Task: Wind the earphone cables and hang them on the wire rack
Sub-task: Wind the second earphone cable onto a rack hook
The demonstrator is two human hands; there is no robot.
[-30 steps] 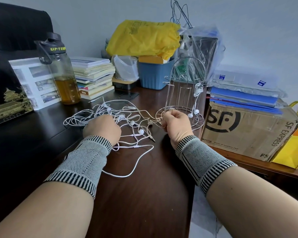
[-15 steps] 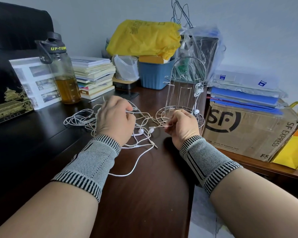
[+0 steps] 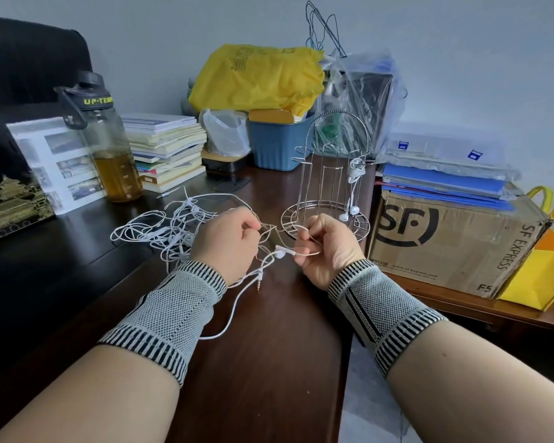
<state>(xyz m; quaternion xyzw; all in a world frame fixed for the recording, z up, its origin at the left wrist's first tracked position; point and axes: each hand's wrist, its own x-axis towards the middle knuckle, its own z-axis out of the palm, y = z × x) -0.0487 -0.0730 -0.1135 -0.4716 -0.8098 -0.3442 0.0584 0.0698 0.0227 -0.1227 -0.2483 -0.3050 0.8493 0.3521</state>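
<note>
A tangle of white earphone cables [image 3: 160,230] lies on the dark wooden desk [image 3: 269,362], left of centre. My left hand [image 3: 229,243] is raised above it and pinches a cable strand. My right hand [image 3: 328,247] grips a loop of the same cable, with an earbud [image 3: 280,252] hanging between the two hands and a gold jack plug [image 3: 259,285] dangling below. Just beyond my right hand stands the wire rack [image 3: 330,183]. One wound earphone [image 3: 355,169] hangs on its right hook, its buds down near the base.
A water bottle [image 3: 109,148] and a stack of books [image 3: 165,150] stand at the back left. A blue bin [image 3: 277,143] with a yellow bag sits behind the rack. An SF Express cardboard box [image 3: 454,241] is at the right, past the desk edge.
Both hands have lifted off the desk and drawn closer together. My left hand left the tangle and now pulls a strand up, and my right holds a loop of it.
</note>
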